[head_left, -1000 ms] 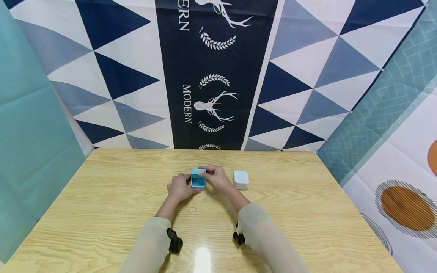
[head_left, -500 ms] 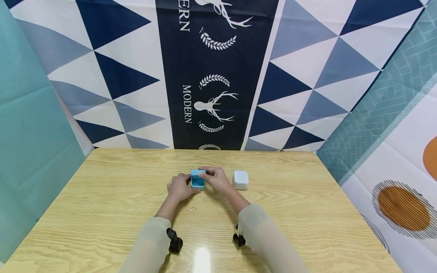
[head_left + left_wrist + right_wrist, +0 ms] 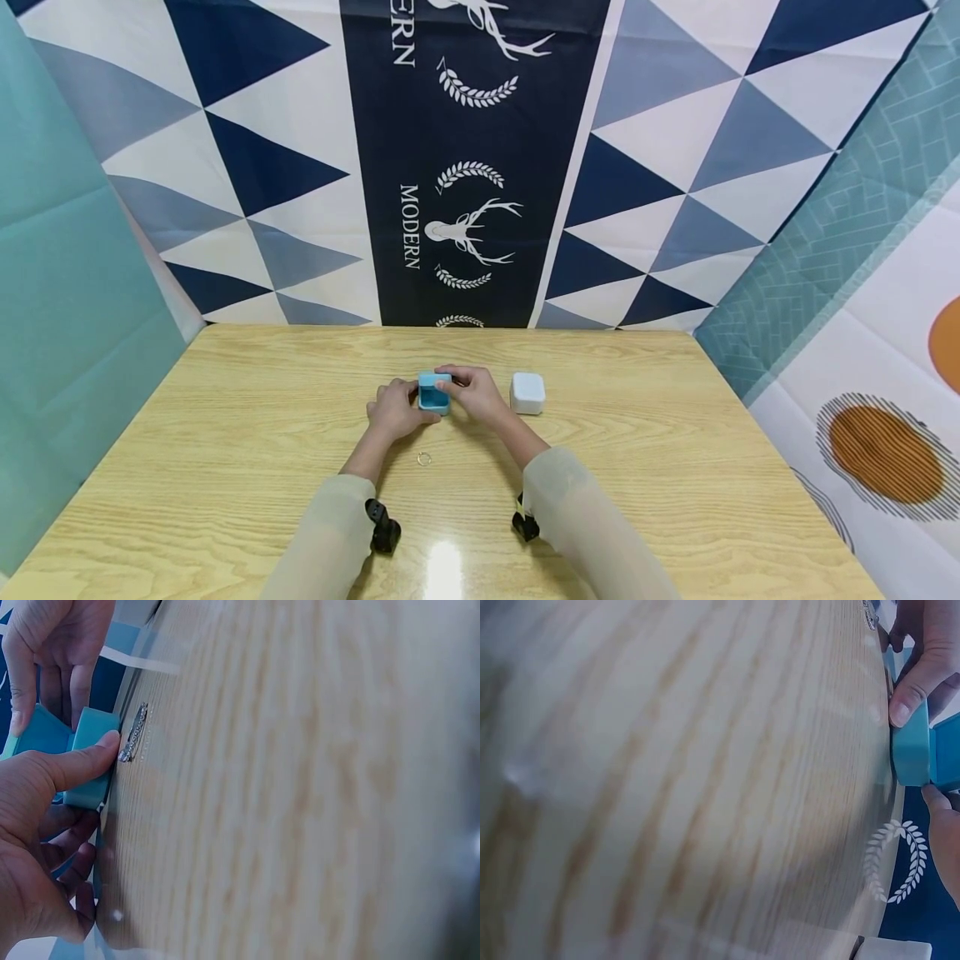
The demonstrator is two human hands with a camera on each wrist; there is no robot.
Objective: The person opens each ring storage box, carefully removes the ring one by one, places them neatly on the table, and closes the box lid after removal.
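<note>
A small light-blue hinged box (image 3: 434,393) stands at the middle of the wooden table (image 3: 225,433), its lid raised. My left hand (image 3: 408,402) grips its base, thumb against the near side (image 3: 90,761). My right hand (image 3: 454,382) holds the lid from above and the right. In the left wrist view the right hand's fingers (image 3: 52,667) lie over the lid. In the right wrist view the left thumb (image 3: 911,682) presses the blue box (image 3: 911,750). A thin ring (image 3: 424,458) lies on the table just in front of my hands, untouched.
A white closed box (image 3: 527,393) sits just right of my right hand. A short glittering strip (image 3: 135,733) lies on the table beside the blue box. Patterned cloth walls (image 3: 465,167) close off the back and both sides of the table.
The blue box's lid has sunk slightly under my right fingers. Both hands stay where they were, and the ring and white box have not moved.
</note>
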